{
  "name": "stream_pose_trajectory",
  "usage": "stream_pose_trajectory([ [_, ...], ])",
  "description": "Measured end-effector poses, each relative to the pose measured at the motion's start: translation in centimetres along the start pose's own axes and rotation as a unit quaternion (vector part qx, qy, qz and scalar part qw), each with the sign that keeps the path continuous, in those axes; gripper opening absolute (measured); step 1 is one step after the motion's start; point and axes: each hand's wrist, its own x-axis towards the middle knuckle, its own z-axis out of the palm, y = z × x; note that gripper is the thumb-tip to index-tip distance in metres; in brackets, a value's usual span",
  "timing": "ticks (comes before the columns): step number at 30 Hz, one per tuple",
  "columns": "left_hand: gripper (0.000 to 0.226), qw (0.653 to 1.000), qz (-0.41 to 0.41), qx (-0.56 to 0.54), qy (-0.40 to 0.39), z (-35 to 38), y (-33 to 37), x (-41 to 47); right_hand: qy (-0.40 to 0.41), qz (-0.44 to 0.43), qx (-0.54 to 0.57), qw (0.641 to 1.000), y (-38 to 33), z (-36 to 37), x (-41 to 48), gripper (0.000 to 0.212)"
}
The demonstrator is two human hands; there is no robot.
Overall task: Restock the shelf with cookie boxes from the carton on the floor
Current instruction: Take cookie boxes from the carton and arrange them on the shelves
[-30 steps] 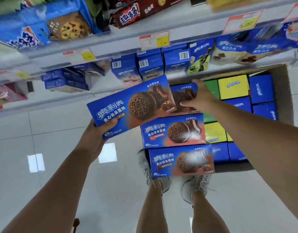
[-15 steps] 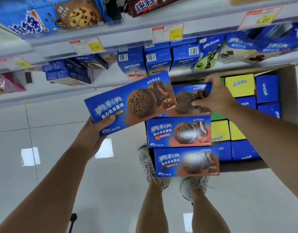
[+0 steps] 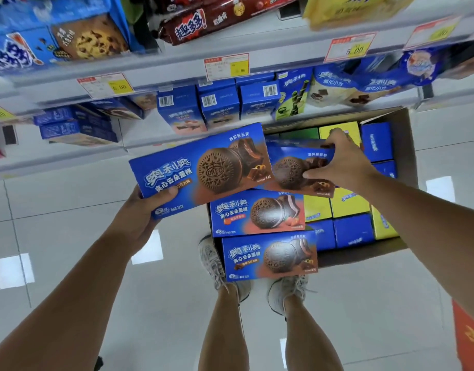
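My left hand grips the lower left corner of a flat blue cookie box held up in front of the shelves. Just to its right, my right hand pinches the end of a second blue cookie box, partly tucked behind the first. Below them the open brown carton stands on the floor. Two more flat blue cookie boxes lie across its near edge, above small blue, yellow and green boxes packed inside.
Grey shelves with price tags rise ahead. Upright blue boxes and blue bags fill the lower shelf; cookie packs sit above. My feet in pale sneakers stand on the tiled floor beside the carton. A red object shows at the right edge.
Both hands have lifted their boxes slightly toward the shelf. The right-hand box has come further up off the carton and shifted right.
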Motion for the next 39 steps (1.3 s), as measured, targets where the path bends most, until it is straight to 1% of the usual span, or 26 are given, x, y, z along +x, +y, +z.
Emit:
stream_pose_trajectory([
  [1,0.072,1.000,-0.001,0.002,0.000,0.1,-0.2,0.0,-0.003,0.005,0.016,1.000,0.0,-0.1,0.2,0.066],
  [3,0.066,1.000,0.002,0.012,-0.001,0.1,-0.5,0.0,-0.005,0.002,0.034,0.999,0.1,-0.4,0.3,0.068],
  [8,0.066,1.000,0.012,0.019,0.001,1.0,0.7,-3.1,0.013,0.003,0.044,0.999,0.1,-2.8,-3.3,0.082],
  [11,0.062,0.999,0.025,0.023,-0.008,2.6,3.3,-6.8,0.046,0.012,0.072,0.996,-0.7,-5.9,-7.4,0.081],
  [14,0.051,0.998,0.055,0.026,-0.017,4.8,7.7,-12.0,0.065,0.028,0.106,0.992,-2.7,-10.4,-12.2,0.080],
  [18,0.052,0.994,0.105,0.028,-0.034,7.7,14.7,-21.0,0.083,-0.023,0.112,0.990,-5.5,-16.8,-18.1,0.085],
  [19,0.057,0.992,0.121,0.028,-0.036,8.3,16.4,-23.5,0.089,-0.041,0.119,0.988,-6.5,-18.4,-19.5,0.086],
  [21,0.084,0.986,0.160,0.032,-0.033,9.2,19.6,-28.2,0.104,-0.077,0.134,0.982,-9.5,-22.0,-23.0,0.082],
  [22,0.092,0.983,0.179,0.035,-0.029,9.5,21.1,-30.5,0.115,-0.091,0.143,0.979,-11.0,-23.8,-24.8,0.079],
  [25,0.097,0.971,0.232,0.051,-0.019,10.2,25.7,-36.9,0.157,-0.133,0.158,0.966,-14.8,-28.4,-29.5,0.076],
  [27,0.105,0.960,0.277,0.041,-0.016,10.6,28.6,-40.9,0.182,-0.167,0.155,0.957,-17.2,-31.6,-32.2,0.077],
  [28,0.106,0.953,0.300,0.041,-0.020,11.0,30.1,-42.7,0.195,-0.185,0.154,0.951,-18.3,-33.1,-33.2,0.077],
  [29,0.102,0.945,0.322,0.044,-0.027,11.4,31.5,-44.5,0.206,-0.207,0.155,0.944,-19.4,-34.7,-34.4,0.077],
  [32,0.080,0.922,0.382,0.048,-0.038,12.2,35.7,-49.5,0.249,-0.257,0.157,0.920,-23.0,-39.3,-37.7,0.073],
  [33,0.082,0.913,0.404,0.047,-0.041,12.3,37.0,-51.0,0.260,-0.273,0.154,0.913,-24.1,-40.6,-38.7,0.072],
  [35,0.098,0.898,0.436,0.037,-0.040,12.4,39.4,-53.6,0.277,-0.308,0.154,0.897,-26.4,-42.9,-40.3,0.071],
  [36,0.103,0.893,0.447,0.030,-0.043,12.1,40.5,-54.7,0.287,-0.324,0.156,0.888,-27.5,-43.9,-41.0,0.070],
  [39,0.102,0.874,0.483,0.017,-0.055,10.5,43.9,-56.9,0.329,-0.365,0.145,0.859,-31.1,-46.1,-42.4,0.071],
])
